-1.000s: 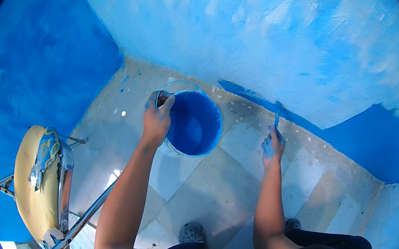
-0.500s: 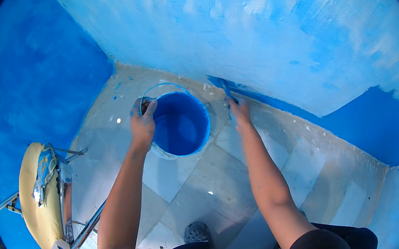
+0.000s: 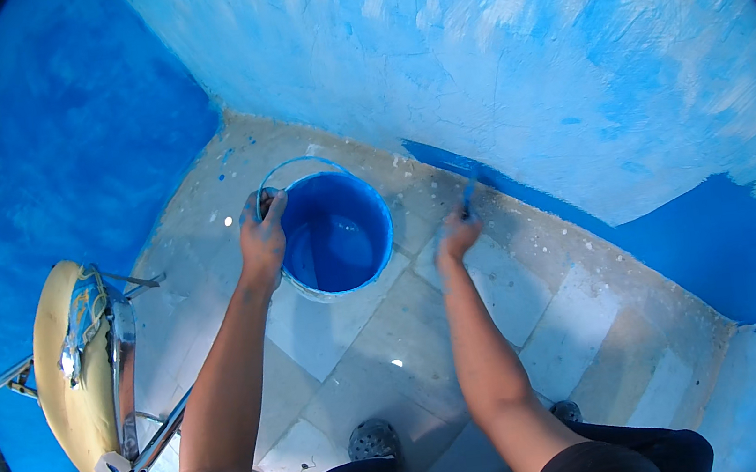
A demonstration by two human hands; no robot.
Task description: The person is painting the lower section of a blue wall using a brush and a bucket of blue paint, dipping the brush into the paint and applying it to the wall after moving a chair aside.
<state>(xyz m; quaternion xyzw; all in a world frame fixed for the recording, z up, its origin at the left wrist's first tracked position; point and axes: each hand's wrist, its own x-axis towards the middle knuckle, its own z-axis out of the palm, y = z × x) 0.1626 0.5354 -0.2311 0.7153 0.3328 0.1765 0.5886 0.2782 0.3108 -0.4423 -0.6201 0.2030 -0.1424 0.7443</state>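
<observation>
A bucket (image 3: 366, 280) with deep blue paint inside is held by my left hand (image 3: 263, 236), its fingers closed over the left rim near the wire handle. My right hand (image 3: 460, 233) is closed around a paintbrush (image 3: 470, 191), slightly blurred, its bristle end close to the bottom of the light blue wall (image 3: 488, 53). Along that wall's lower edge runs a dark blue painted strip (image 3: 543, 200), which widens into a large dark blue patch (image 3: 724, 250) at the right.
At the left stands a metal-framed chair with a torn yellow cushion (image 3: 69, 368). A darker blue wall (image 3: 73, 132) meets the light one at the far corner. The tiled floor (image 3: 364, 351) has paint spots. My shoe (image 3: 373, 439) is at the lower middle.
My right hand has drawn back toward me, and the brush has shifted right along the painted strip. The bucket and my left hand have moved slightly left in view.
</observation>
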